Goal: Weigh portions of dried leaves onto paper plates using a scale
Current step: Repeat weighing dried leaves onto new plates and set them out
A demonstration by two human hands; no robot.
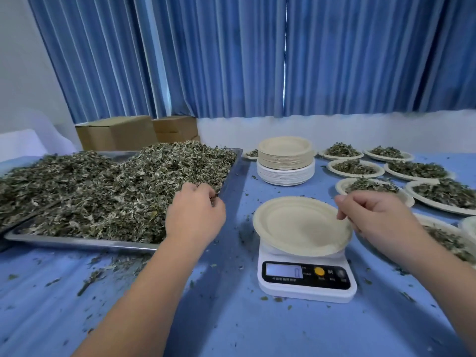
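Pleated blue curtains (206, 60) hang across the whole back, and a thin line of daylight (285, 60) shows between two of them. Below is a low white wall (334, 130). Cardboard boxes (116, 132) stand at the left. A blue cloth covers the tabletop (231, 318).

The scale (306, 292) shows a single 0 at the right end of its lit display (284, 270). The small print and button labels beside it are too blurred to read.

Blue table (231, 325), leaf tray (77, 242), scale (306, 292), plate stack (286, 163), filled plates (355, 167)
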